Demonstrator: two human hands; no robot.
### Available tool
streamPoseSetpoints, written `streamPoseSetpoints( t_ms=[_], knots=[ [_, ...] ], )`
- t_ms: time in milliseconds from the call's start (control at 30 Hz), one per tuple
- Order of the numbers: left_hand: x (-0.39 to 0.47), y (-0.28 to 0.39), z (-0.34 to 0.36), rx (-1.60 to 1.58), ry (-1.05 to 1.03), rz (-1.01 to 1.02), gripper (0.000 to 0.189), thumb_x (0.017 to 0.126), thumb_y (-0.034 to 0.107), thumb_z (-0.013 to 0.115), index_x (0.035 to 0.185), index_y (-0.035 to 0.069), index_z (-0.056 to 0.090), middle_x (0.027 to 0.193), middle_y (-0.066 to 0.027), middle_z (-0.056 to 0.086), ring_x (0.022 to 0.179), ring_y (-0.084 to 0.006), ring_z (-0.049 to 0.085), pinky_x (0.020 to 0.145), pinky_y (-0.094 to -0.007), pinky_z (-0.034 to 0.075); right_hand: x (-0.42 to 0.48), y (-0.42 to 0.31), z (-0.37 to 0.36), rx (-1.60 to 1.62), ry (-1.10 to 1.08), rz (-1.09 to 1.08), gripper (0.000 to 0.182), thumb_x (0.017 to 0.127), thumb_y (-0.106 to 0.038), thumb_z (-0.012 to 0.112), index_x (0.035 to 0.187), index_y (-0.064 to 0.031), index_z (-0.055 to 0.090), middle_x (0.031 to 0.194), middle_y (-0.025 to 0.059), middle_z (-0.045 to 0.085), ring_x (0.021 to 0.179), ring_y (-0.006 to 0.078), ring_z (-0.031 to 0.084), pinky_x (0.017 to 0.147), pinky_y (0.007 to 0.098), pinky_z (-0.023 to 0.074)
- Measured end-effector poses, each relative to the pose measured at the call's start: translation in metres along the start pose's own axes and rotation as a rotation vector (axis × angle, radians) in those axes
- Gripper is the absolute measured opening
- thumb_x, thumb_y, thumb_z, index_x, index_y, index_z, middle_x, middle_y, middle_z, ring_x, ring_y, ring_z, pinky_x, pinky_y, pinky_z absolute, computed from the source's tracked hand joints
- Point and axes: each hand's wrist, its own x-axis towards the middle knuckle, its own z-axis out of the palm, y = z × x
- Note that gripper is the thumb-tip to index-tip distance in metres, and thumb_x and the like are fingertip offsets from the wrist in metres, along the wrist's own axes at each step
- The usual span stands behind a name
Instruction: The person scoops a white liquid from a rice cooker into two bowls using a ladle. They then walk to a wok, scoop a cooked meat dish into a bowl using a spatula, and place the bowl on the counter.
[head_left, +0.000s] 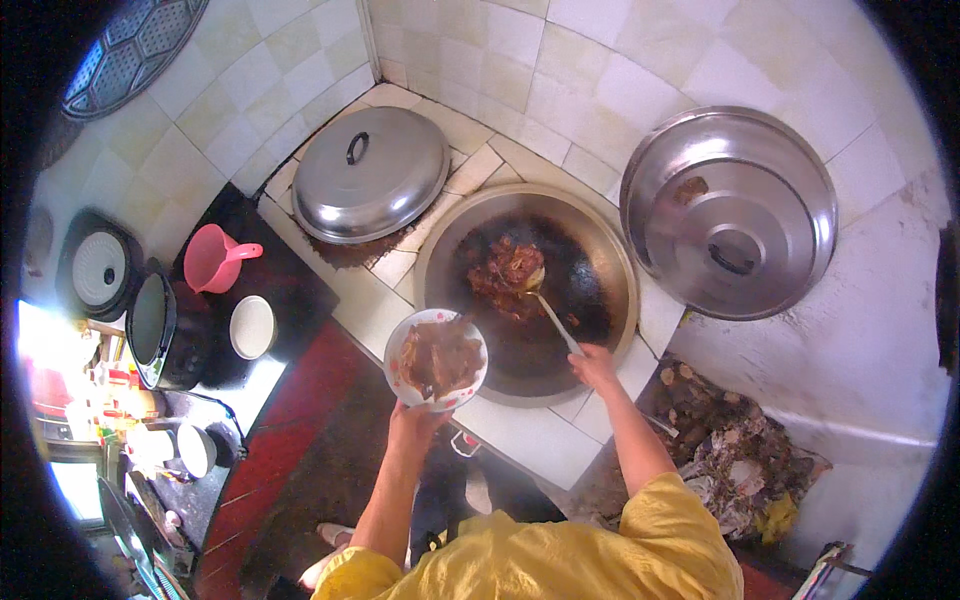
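Note:
My left hand (422, 420) grips the near rim of a white bowl (393, 352) with a pink flower pattern. Cooked meat pieces (442, 358) fill much of the bowl, which is held over the near left rim of a large wok (525, 375). My right hand (594, 367) is closed around the handle of a metal ladle (556, 319). The ladle's head lies in a heap of reddish-brown meat (504, 271) on the wok's dark bottom. Haze over the bowl and wok blurs some detail.
A domed metal lid (371, 176) rests on the tiled stove (517, 442) at the back left. Against the right wall leans a larger lid (727, 214). A pink dipper (212, 259), a white bowl (253, 328) and an open rice cooker (176, 337) stand on the left counter. Debris (742, 442) lies at lower right.

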Motion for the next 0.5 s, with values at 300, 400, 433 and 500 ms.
streamPoseSetpoints(
  t_ms=[300, 400, 433, 500],
  knots=[
    [0.049, -0.019, 0.003, -0.012, -0.105, -0.063, 0.056, 0.081, -0.006, 0.048, 0.133, 0.005, 0.031, 0.124, -0.0184, 0.049, 0.104, -0.0378, 0.058, 0.083, -0.0458, 0.055, -0.085, -0.022, -0.049, -0.155, 0.043, 0.025, 0.025, 0.079, -0.020, 0.068, 0.097, -0.0023, 0.067, 0.066, 0.0033, 0.059, 0.052, 0.0100, 0.052, 0.047, 0.0266, 0.0410],
    [0.056, -0.017, 0.019, -0.014, -0.109, -0.079, 0.058, 0.080, -0.008, 0.044, 0.134, 0.007, 0.030, 0.125, -0.0192, 0.049, 0.101, -0.0386, 0.059, 0.079, -0.0431, 0.058, -0.115, -0.045, -0.054, -0.089, 0.005, 0.083, 0.024, 0.080, -0.020, 0.068, 0.097, -0.0030, 0.067, 0.063, 0.0018, 0.056, 0.050, 0.0078, 0.047, 0.044, 0.0242, 0.0365],
    [0.058, -0.016, 0.023, -0.005, -0.127, -0.085, 0.058, 0.078, -0.009, 0.044, 0.133, 0.005, 0.031, 0.125, -0.0199, 0.047, 0.103, -0.0397, 0.058, 0.080, -0.0454, 0.056, -0.124, -0.047, -0.055, -0.082, 0.021, 0.074, 0.025, 0.080, -0.019, 0.068, 0.099, -0.0032, 0.067, 0.063, 0.0013, 0.055, 0.049, 0.0072, 0.046, 0.043, 0.0237, 0.0352],
    [0.060, -0.015, 0.027, 0.014, -0.161, -0.100, 0.059, 0.075, -0.012, 0.045, 0.131, 0.000, 0.031, 0.126, -0.0211, 0.045, 0.105, -0.0419, 0.056, 0.083, -0.0500, 0.054, -0.139, -0.053, -0.056, -0.089, 0.046, 0.051, 0.026, 0.080, -0.018, 0.067, 0.102, -0.0036, 0.066, 0.062, 0.0006, 0.054, 0.049, 0.0067, 0.045, 0.043, 0.0235, 0.0347]
  ],
)
